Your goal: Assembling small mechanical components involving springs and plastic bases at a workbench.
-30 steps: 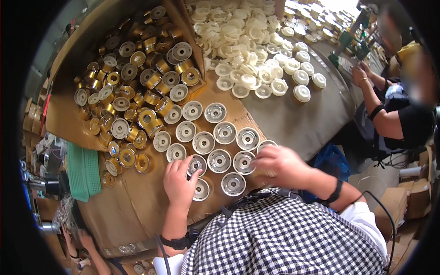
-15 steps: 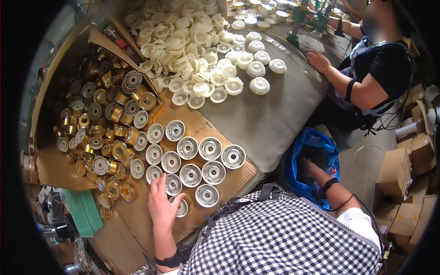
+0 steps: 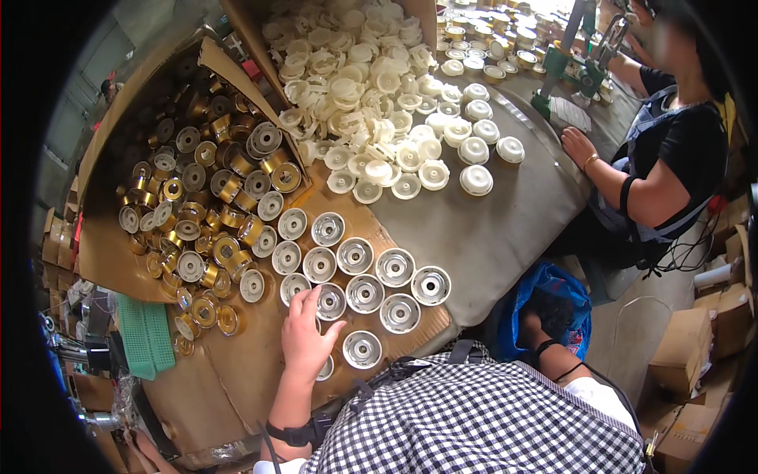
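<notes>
My left hand rests with its fingers stretched and thumb apart at the near-left side of a group of round cups, which have white rims and shiny metal insides. Its fingertips reach the nearest cups, and the hand partly covers two of them. On my right, my right hand is down in a blue plastic bag, among black things too dark to make out. Its fingers are hidden there.
Left, an open cardboard box spills gold cups. Behind lies a heap of white plastic caps. A green perforated basket stands at the left edge. Across the table, a co-worker's hand is near a green press.
The whole view has shifted, so table things appear farther right. My left hand stays by the near cups, and my right hand is still in the blue bag, now deeper.
</notes>
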The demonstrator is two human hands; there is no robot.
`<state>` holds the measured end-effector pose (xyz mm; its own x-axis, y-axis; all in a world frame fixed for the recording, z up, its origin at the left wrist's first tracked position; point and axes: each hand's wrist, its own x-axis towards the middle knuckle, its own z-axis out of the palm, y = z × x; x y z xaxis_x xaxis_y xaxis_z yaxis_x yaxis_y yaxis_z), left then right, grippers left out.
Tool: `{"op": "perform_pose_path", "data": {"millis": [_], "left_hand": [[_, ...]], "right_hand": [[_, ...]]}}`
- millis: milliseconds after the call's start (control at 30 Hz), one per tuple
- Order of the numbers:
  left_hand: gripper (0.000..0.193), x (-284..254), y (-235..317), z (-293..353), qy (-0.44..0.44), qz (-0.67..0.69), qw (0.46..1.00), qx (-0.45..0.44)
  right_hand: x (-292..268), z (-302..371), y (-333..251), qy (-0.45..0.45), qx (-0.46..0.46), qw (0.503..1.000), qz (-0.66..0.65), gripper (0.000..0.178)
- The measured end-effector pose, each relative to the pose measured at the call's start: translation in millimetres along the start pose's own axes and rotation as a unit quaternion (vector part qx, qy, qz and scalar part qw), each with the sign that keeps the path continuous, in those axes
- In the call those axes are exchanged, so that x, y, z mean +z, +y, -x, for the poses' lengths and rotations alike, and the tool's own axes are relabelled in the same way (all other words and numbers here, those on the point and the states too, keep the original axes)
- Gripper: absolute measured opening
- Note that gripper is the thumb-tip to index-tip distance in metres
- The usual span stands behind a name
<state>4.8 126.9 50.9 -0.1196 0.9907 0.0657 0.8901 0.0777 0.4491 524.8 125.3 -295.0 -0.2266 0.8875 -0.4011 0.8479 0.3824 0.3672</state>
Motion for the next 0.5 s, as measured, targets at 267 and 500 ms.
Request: {"op": "perform_pose_path", "data": {"millis": [267,500], "left_hand": [[0.079,2,-1,-5,0.0,0.03,1.0,0.001],[0.073,-16,-14,0,-0.058,0.149,0.986,0.037]], "right_hand": [[-10,-7,-6,0.022,0.053,0.931,-0.361,0.056],[-44,8,18,-0.03,0.018,0.886,-0.462,0.042]]}}
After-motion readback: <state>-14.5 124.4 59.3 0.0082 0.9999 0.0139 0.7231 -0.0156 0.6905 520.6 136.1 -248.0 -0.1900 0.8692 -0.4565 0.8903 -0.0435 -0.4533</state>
